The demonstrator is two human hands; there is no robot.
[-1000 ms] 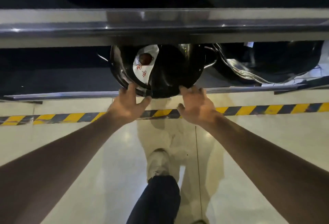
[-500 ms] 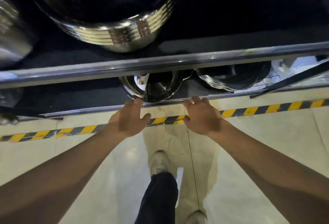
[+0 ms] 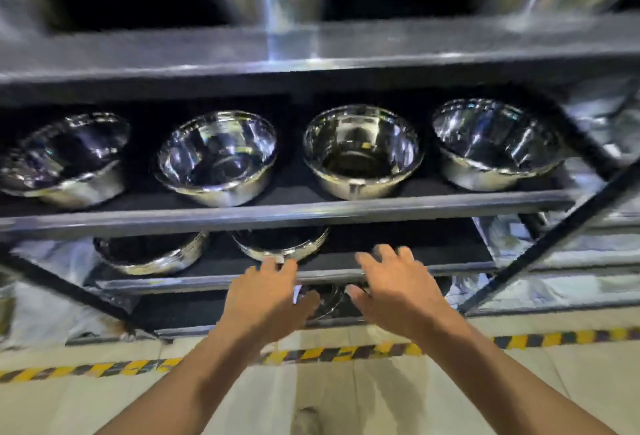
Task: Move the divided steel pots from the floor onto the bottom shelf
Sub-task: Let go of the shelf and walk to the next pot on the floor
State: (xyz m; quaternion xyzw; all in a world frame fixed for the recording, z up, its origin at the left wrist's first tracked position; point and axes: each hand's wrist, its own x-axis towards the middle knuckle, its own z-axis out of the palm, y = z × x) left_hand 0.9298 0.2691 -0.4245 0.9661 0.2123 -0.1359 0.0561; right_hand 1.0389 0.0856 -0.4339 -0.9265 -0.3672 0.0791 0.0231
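A shiny divided steel pot (image 3: 325, 300) sits on the black bottom shelf (image 3: 180, 313) of a metal rack. Only a slice of the pot shows in the gap between my hands. My left hand (image 3: 266, 299) hovers in front of its left side, fingers spread, holding nothing. My right hand (image 3: 394, 287) hovers in front of its right side, also spread and empty. I cannot tell whether either hand touches the pot or the shelf rail above it. The whole frame is motion-blurred.
Two steel pots (image 3: 149, 254) (image 3: 280, 244) stand on the shelf above, and several steel bowls (image 3: 362, 150) on the shelf over that. Black diagonal braces (image 3: 554, 237) cross the rack's sides. Yellow-black tape (image 3: 104, 369) runs along the pale floor.
The view has swung upward, bringing the upper shelves into sight. My hands have come off the pot's rim and risen slightly, fingers now spread in front of the shelf.
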